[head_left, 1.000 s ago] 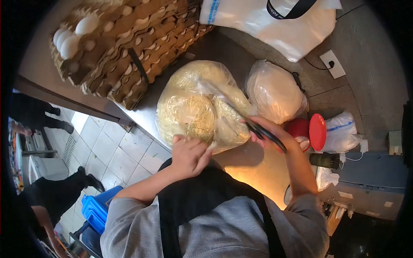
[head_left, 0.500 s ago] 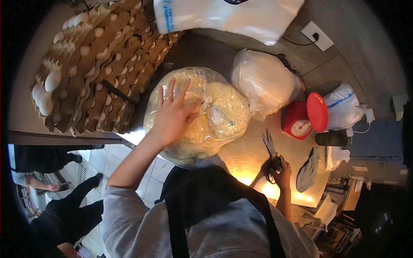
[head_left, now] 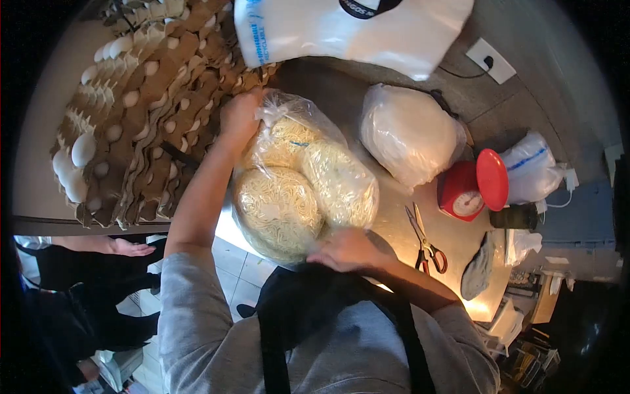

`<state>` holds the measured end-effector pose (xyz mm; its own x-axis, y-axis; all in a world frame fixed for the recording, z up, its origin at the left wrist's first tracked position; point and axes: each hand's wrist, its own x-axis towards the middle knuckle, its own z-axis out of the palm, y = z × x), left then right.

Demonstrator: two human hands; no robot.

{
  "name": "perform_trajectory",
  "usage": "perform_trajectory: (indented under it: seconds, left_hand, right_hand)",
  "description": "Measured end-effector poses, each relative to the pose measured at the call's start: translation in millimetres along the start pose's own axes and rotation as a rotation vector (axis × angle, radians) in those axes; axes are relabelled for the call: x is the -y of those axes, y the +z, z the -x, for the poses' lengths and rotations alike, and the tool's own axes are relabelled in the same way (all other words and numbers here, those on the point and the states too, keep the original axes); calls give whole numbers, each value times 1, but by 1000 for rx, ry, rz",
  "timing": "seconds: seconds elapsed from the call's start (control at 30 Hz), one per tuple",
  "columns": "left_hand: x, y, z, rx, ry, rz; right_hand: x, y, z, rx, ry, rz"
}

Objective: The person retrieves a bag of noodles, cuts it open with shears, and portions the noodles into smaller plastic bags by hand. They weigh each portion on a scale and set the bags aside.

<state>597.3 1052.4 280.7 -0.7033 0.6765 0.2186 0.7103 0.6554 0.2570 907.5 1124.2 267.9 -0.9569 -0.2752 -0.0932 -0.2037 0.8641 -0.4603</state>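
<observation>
A large clear plastic bag of noodles [head_left: 279, 200] lies on the metal table close in front of me, with several bundles of thin yellow noodles inside. My left hand [head_left: 241, 113] is closed on the bag's gathered far-left corner, beside the egg trays. At the bag's near edge, my right hand [head_left: 344, 249] touches the plastic, its fingers smeared by motion. To the right, the scissors [head_left: 424, 241] rest on the table, blades apart and pointing away from me.
Stacked cardboard egg trays [head_left: 147, 111] stand at left. Beyond the noodles sits a full white plastic bag [head_left: 410, 134]. A red kitchen scale [head_left: 462, 190] and a grey cloth [head_left: 478, 266] are at right. Plastic carrier bags [head_left: 348, 33] hang at the back. A person [head_left: 85, 276] stands at lower left.
My right hand has let go of the scissors, now on the table, and moved left to the noodle bag. My left hand has gone from the bag's top to its far-left corner; the bag has turned.
</observation>
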Motion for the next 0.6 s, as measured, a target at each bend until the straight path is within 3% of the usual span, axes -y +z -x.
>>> perform_trajectory:
  seconds: [0.07, 0.2, 0.3, 0.43, 0.6]
  left_hand:
    - [20, 19, -15, -44, 22, 26]
    - [23, 36, -48, 39, -201, 183]
    - [17, 33, -67, 36, -91, -25]
    - [39, 88, -127, -177, -360, 176]
    - [34, 74, -166, -99, -349, 182]
  right_hand:
    - [11, -7, -2, 201, 191, 14]
    - [-15, -10, 14, -41, 78, -183]
    - [-26, -51, 12, -41, 49, -198]
    - [-59, -89, 15, -103, 98, -184]
    - [-91, -127, -3, -213, 180, 94]
